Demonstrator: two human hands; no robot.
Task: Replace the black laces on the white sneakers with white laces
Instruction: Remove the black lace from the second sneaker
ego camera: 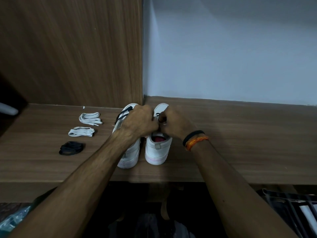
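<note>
Two white sneakers stand side by side on a wooden shelf (pixel 240 143), heels toward me. The left sneaker (pixel 130 155) still carries black laces (pixel 122 115) near its toe. Both my hands meet over the lacing of the right sneaker (pixel 157 150). My left hand (pixel 137 123) has its fingers curled on that sneaker's upper. My right hand (pixel 173 123) pinches a black lace (pixel 161 119) at the eyelets. The hands hide most of the lacing. To the left lie two bundles of white laces, one further back (pixel 90 118) and one nearer (pixel 81 132).
A bundle of black lace (pixel 71 148) lies on the shelf in front of the white bundles. A wooden panel (pixel 68 48) rises behind the left half, a pale wall (pixel 223 48) behind the right. Below the shelf edge it is dark, with clothing and a rack (pixel 291 206).
</note>
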